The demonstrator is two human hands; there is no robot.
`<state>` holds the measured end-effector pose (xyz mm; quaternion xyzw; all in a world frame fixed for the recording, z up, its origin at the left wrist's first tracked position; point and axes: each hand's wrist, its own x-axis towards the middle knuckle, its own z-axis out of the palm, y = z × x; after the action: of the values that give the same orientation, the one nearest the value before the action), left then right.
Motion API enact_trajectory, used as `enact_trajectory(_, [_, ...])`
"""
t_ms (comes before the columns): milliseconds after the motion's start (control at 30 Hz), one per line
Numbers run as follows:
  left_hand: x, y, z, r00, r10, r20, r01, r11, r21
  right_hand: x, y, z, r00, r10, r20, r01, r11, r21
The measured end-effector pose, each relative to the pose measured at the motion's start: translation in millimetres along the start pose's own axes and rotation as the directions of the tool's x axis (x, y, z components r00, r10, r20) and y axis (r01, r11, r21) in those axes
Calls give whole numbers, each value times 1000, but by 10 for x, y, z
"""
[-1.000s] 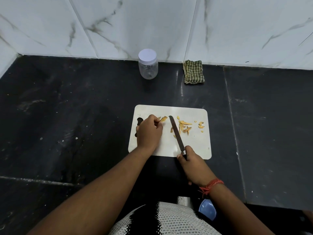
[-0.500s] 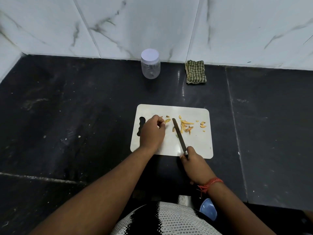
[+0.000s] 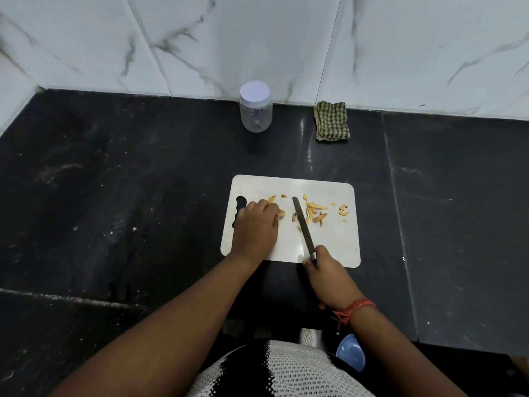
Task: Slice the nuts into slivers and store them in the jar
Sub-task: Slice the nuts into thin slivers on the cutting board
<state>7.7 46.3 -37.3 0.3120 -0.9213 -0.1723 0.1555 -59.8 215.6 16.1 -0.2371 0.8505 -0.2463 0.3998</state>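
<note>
A: Nuts? Handling?
B: Pale yellow nut slivers mid-frame on white plastic cutting board. Prob. light, brittle, skittery; pin each w/ fingertips.
A: Grip?
B: Left hand curled, pinching a nut piece. Right hand clenched round thin steel knife handle, blade betw. piles. Clear lidded plastic jar upper centre, closed.

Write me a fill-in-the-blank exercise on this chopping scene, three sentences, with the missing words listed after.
1. The right hand grips the handle of the ____.
2. The jar stands by the wall with its lid ____.
3. The slivers lie on the white ____, beside the left hand.

Missing words: knife; on; cutting board
</note>
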Motion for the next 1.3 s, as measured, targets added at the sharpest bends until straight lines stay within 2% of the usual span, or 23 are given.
enact_trajectory(100, [-93,-62,55,990,142,28,-144,986,84,-19,-12,12,1000,5,17,-5,1000,18])
enact_trajectory(167, [-135,-80,60,982,182,44,-185,978,92,-20,-9,5,1000,5,15,-5,1000,19])
enact_trajectory(333, [-109,-102,55,992,100,82,-107,990,90,-12,13,-41,1000,25,-2,-25,999,38])
enact_trajectory(500, [13,-79,20,980,105,168,-129,982,141,2,8,-38,1000,17,4,-17,999,46])
enact_trajectory(667, [35,-48,10,975,67,212,-89,991,99,-21,12,-41,1000,15,24,-16,1000,25])
enact_trajectory(867, [-6,-59,26,981,-27,192,24,1000,17,-11,-12,45,998,-44,43,46,997,-55])
enact_trajectory(1300, [20,-44,47,976,-78,205,87,995,-38,120,-43,215,994,-112,7,112,981,-155])
